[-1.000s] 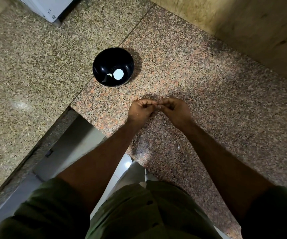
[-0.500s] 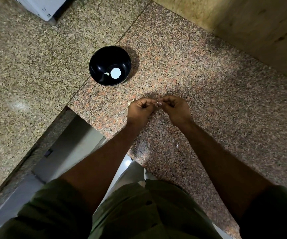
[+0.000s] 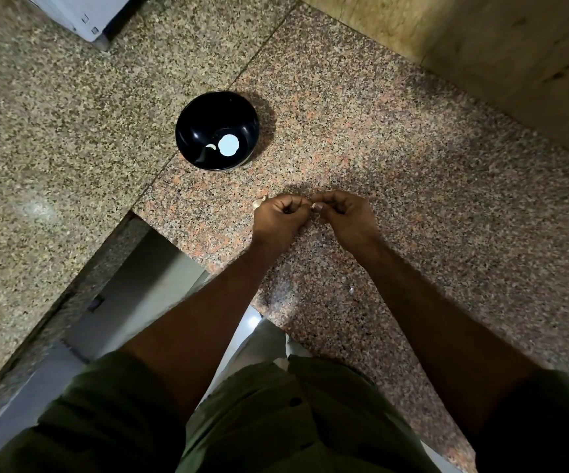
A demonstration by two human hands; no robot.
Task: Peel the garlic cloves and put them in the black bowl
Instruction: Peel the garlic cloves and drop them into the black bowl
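Little has shifted since a second ago: both hands stay knuckle to knuckle on the granite counter [image 3: 413,158], nearer the person than the black bowl [image 3: 187,131]. Left hand [image 3: 278,216] and right hand [image 3: 346,216] pinch a garlic clove [image 3: 314,207], barely visible. Best to strip the skin fully before dropping it beside the peeled clove [image 3: 210,146] in the bowl.

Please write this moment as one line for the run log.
stage: peeling | left hand: pinches garlic clove | right hand: pinches same clove | black bowl: one peeled clove inside | countertop: peel scrap
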